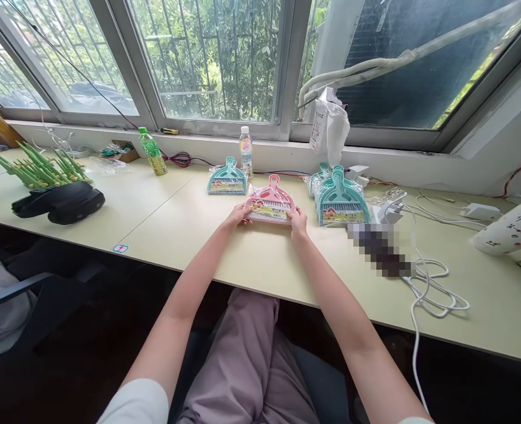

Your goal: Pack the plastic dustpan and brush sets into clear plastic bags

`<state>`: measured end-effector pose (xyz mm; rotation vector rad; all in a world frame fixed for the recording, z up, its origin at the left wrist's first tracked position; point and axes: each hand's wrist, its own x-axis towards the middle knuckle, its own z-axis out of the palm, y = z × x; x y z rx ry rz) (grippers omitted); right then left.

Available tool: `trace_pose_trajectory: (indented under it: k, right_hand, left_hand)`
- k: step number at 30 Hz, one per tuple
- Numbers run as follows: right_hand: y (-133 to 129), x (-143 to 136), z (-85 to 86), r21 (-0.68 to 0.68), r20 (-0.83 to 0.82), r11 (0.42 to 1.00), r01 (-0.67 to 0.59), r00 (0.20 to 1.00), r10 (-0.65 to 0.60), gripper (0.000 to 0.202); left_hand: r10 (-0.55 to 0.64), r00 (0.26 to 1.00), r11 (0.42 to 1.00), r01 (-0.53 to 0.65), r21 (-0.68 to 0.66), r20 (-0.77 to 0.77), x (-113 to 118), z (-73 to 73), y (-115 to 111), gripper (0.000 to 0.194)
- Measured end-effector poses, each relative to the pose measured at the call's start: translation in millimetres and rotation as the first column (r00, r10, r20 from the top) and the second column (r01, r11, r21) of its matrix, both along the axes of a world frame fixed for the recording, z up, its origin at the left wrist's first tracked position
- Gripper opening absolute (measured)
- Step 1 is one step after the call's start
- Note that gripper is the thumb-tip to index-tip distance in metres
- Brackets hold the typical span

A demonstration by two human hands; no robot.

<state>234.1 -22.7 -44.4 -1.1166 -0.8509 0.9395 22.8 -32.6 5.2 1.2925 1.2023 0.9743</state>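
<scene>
Both my hands grip a pink dustpan and brush set (pixel 271 201) in clear wrapping, just above or on the table; I cannot tell which. My left hand (pixel 237 216) is closed on its left edge, and my right hand (pixel 299 221) is closed on the right edge. Behind it to the left lies a wrapped teal dustpan set (pixel 227 178). To the right, a pile of teal dustpan sets (pixel 340 197) lies close to my right hand, with a printed label across the front one.
Bottles, one green (pixel 153 154) and one clear (pixel 246 152), stand by the window sill. A plant-like green bundle (pixel 43 168) and a black headset-like object (pixel 59 202) sit left. A white cable (pixel 441 297), blurred dark object (pixel 382 250) and white cup (pixel 510 227) lie right.
</scene>
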Motion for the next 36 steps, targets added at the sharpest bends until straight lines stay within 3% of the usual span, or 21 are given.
trace_pose_trajectory:
  k: [3, 8, 13, 22, 24, 29, 32, 36]
  right_hand:
    - [-3.7, -3.6, 3.7, -0.084, -0.094, 0.996, -0.014, 0.996, 0.006, 0.033]
    - [-5.6, -6.4, 6.1, -0.095, -0.066, 0.989, -0.112, 0.992, 0.106, 0.038]
    - [-6.4, -7.5, 4.5, -0.022, 0.1, 0.97, -0.24, 0.965, 0.241, 0.07]
    - [-7.1, -7.1, 1.2, -0.104, 0.379, 0.989, -0.103, 0.916, 0.135, 0.072]
    - [-8.9, -10.6, 3.5, -0.081, 0.446, 0.992, -0.097, 0.886, 0.123, 0.074]
    - [-4.3, -32.7, 13.6, -0.044, 0.706, 0.996, -0.08, 0.703, 0.088, 0.07]
    - [11.3, -55.1, 19.5, -0.088, 0.8, 0.991, -0.106, 0.584, 0.133, 0.066]
    - [39.0, -90.0, 22.0, -0.107, 0.836, 0.975, -0.196, 0.512, 0.194, 0.063]
  left_hand:
    - [0.013, 1.0, 1.0, -0.013, -0.016, 0.003, 0.7, 5.8, -5.5, 0.034]
    - [0.072, 0.996, 0.997, -0.073, -0.014, -0.053, 1.6, 15.6, -15.2, 0.036]
    - [0.121, 0.989, 0.993, -0.12, 0.021, -0.088, -0.9, 16.3, -14.4, 0.037]
    - [0.177, 0.949, 0.983, -0.156, 0.098, -0.262, -3.1, -2.3, 4.1, 0.036]
    - [0.261, 0.896, 0.962, -0.21, 0.175, -0.36, -6.9, -7.5, 10.3, 0.03]
    - [0.438, 0.611, 0.898, -0.263, 0.353, -0.659, -33.3, -16.7, 26.4, 0.026]
    - [0.465, 0.563, 0.885, -0.306, 0.351, -0.683, -55.7, -19.1, 35.7, 0.034]
    - [0.534, 0.544, 0.843, -0.394, 0.365, -0.647, -80.6, -22.0, 49.1, 0.038]
